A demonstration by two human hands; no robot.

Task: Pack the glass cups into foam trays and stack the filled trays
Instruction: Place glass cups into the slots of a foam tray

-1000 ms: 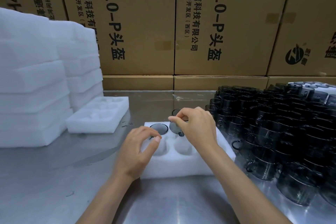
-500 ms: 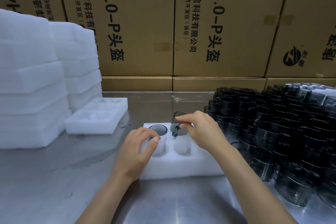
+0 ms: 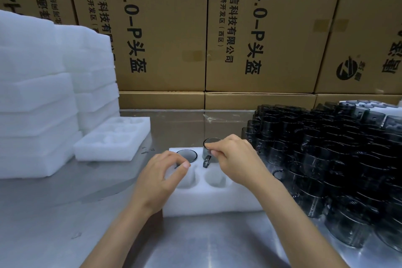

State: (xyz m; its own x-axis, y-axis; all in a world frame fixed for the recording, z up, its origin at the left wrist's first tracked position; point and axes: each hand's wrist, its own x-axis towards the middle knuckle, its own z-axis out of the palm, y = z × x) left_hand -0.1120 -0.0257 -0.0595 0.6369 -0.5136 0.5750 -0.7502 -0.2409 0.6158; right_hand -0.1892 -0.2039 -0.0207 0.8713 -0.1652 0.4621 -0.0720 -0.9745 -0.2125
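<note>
Smoked-glass handled cup (image 3: 210,152), pinched at its rim by the right hand (image 3: 237,156), should drop squarely into the white foam tray (image 3: 217,202) steadied by the loosely curled left hand (image 3: 161,177), its handle aligned with the slot.

Person, head view: two forearms, bare from the lower frame edge to the wrists, no sleeve showing on either. Left hand (image 3: 159,177) and right hand (image 3: 238,159) both ungloved; no ring, watch or band visible. Fingernails short and unpainted where they can be made out.
</note>
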